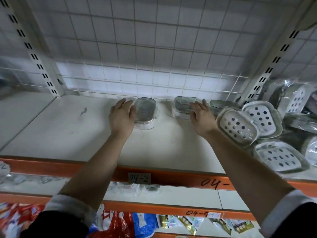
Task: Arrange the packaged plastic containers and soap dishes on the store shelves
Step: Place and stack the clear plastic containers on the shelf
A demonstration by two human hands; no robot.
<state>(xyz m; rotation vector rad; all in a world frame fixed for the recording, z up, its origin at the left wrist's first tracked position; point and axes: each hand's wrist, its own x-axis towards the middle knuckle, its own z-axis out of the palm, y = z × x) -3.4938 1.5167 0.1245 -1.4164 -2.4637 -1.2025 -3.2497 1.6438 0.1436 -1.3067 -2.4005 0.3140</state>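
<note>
Two packaged containers stand at the back of the shelf (68, 131) — our left hand (122, 115) presses open-fingered against the left container (145, 112), our right hand (202, 117) likewise against the middle container (183, 106). We'd nudge gently, keeping rows square.

Top shelf (60, 127). Free room: bare board from 7 to 10 o'clock, and a narrow gap at 12 between left container (145, 110) and middle container (182, 104). Obstacles: right container (221, 103) at 1; heaped soap dishes (236, 127), 2 to 4; wire grid (154, 48) behind.
</note>
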